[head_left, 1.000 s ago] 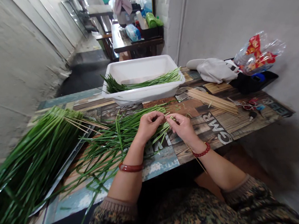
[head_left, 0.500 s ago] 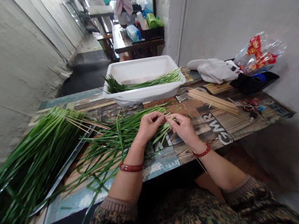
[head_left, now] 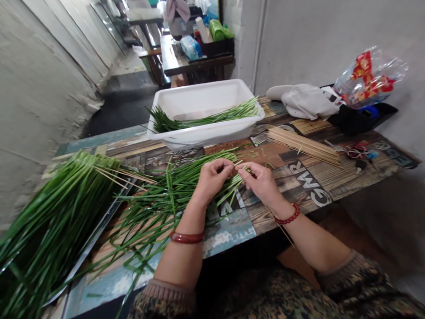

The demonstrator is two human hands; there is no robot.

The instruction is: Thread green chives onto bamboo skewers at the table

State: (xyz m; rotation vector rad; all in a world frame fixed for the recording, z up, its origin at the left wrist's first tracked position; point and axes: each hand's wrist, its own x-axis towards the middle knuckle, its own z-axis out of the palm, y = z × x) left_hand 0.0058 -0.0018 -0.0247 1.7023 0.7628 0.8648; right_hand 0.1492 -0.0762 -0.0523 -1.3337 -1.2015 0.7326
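Over the loose garlic chives [head_left: 177,183] on the table, my two hands meet fingertip to fingertip. My left hand [head_left: 216,175] is closed in a pinch on the pale stem ends of some chives. Closed as well, my right hand [head_left: 260,180] has pale stems at its fingertips. A thin bamboo skewer [head_left: 282,229] runs from under that palm past the table's front edge; its tip is hidden by the fingers. A larger heap of chives [head_left: 52,215] lies at the left, with several skewers [head_left: 118,174] resting across its right end.
Behind the loose chives stands a white plastic tub [head_left: 206,136] with chives in it. To the right lie a bundle of bamboo skewers [head_left: 303,145], scissors [head_left: 356,150], a light cap [head_left: 300,101] and a clear-and-red plastic bag [head_left: 370,76]. Walls flank both sides.
My hands keep almost the same pose, fingertips together at the stem ends. The whole view has shifted very slightly; nothing else has visibly moved.
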